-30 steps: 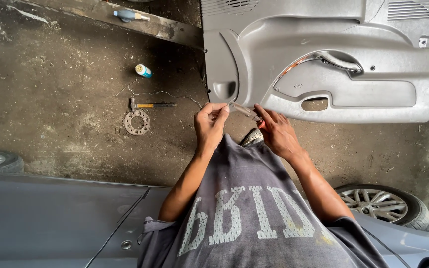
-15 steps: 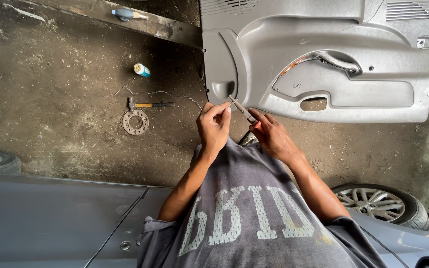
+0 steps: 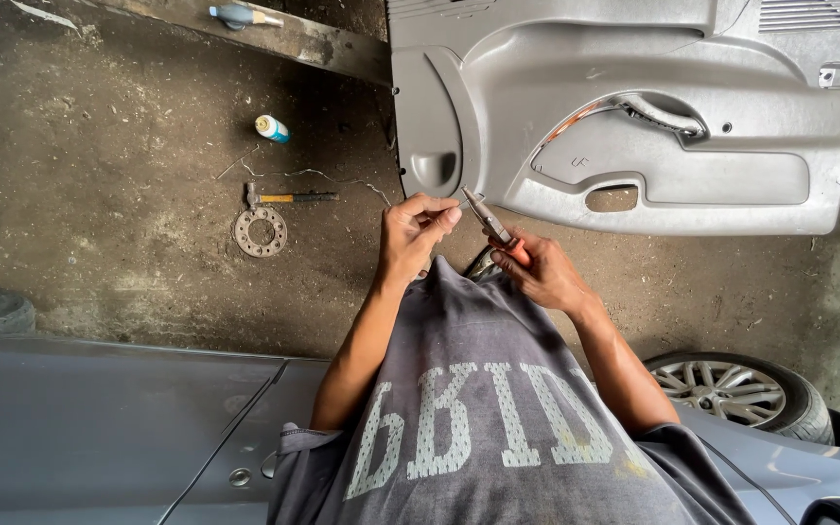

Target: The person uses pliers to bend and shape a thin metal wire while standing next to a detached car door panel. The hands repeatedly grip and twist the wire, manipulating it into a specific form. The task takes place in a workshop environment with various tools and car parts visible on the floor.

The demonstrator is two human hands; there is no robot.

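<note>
My right hand [image 3: 542, 274] grips orange-handled pliers [image 3: 486, 219], their jaws pointing up and left. My left hand [image 3: 418, 233] is raised beside them, thumb and fingers pinched on a small thin piece at the pliers' tip; the piece is too small to make out. Both hands are held in front of my grey printed shirt [image 3: 478, 408], just below the lower edge of a grey car door trim panel [image 3: 634, 117] that lies on the dirt floor.
A hammer [image 3: 284, 197], a flat metal ring [image 3: 260, 231], a small can [image 3: 271, 128] and a loose wire [image 3: 328, 175] lie on the ground to the left. A grey car body [image 3: 99, 428] fills the bottom, with a wheel [image 3: 731, 389] at right.
My hands have drawn slightly apart and the pliers now show clearly, angled up toward the door panel. My left hand has closed its pinch at the pliers' tip.
</note>
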